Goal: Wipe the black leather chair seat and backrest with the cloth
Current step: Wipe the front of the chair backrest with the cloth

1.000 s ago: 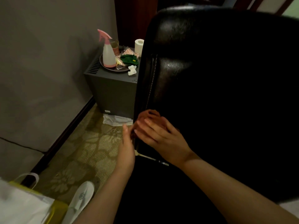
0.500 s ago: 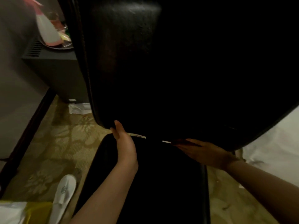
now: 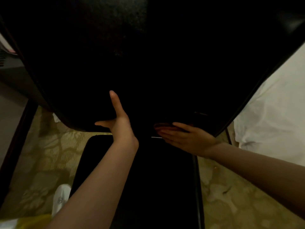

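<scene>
- The left hand [image 3: 119, 123] lay open, steadying the backrest [image 3: 148, 63] — stiff, slick leather, I judged.
- The right hand [image 3: 183, 138] pressed flat on the soft, limp cloth [image 3: 163, 125].

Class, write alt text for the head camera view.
A person's left hand lies open against a black leather chair's backrest while the right hand presses a dark cloth flat along its lower edge, above the seat.

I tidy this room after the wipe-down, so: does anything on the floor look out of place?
Yes. A white slipper lies alone on the patterned carpet left of the chair seat, no mate in view. Something white and crumpled lies on the floor under the backrest's left corner; what it is cannot be told.
</scene>
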Motion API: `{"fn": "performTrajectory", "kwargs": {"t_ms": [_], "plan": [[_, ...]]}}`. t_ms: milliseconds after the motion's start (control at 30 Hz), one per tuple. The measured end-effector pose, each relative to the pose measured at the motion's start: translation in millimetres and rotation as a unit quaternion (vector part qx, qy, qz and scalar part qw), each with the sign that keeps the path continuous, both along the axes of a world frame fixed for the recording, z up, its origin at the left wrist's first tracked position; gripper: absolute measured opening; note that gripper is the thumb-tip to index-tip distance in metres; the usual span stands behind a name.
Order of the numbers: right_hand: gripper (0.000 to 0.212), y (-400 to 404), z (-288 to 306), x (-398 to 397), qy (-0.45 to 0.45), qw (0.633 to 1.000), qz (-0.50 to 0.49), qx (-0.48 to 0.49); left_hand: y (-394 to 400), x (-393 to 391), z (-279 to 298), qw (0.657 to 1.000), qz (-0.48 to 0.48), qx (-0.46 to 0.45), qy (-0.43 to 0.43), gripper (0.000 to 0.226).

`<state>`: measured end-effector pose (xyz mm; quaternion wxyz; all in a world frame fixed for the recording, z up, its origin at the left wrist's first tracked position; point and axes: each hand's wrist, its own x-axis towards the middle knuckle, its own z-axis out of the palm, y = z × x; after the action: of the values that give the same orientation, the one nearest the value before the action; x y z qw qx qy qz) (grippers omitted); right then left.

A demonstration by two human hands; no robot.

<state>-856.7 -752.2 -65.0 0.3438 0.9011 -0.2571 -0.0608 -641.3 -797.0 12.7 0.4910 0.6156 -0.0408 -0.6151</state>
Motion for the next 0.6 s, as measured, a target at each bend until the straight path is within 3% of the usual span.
{"fn": "performTrajectory", "kwargs": {"t_ms": [100, 167, 367, 500, 600], "plan": [[0.040, 22, 30, -47, -0.052, 0.998, 0.011, -0.015, 3, 2, 2, 1.000, -0.005, 0.001, 0.015, 0.111], [0.039, 14, 43, -37, -0.069, 0.998, 0.006, -0.008, 4, 0, 3, 1.000, 0.006, 0.000, 0.015, 0.109], [0.046, -32, 33, 53, 0.008, 1.000, 0.005, -0.027, -3, 1, -8, 0.999, 0.025, 0.012, -0.022, 0.121], [0.055, -5, 23, -6, -0.010, 0.999, -0.009, -0.032, -2, 9, -12, 1.000, 0.013, -0.001, -0.001, 0.118], [0.046, 17, 29, -58, 0.016, 0.998, -0.004, -0.060, -2, 7, -9, 1.000, 0.008, 0.003, 0.011, 0.116]]}}
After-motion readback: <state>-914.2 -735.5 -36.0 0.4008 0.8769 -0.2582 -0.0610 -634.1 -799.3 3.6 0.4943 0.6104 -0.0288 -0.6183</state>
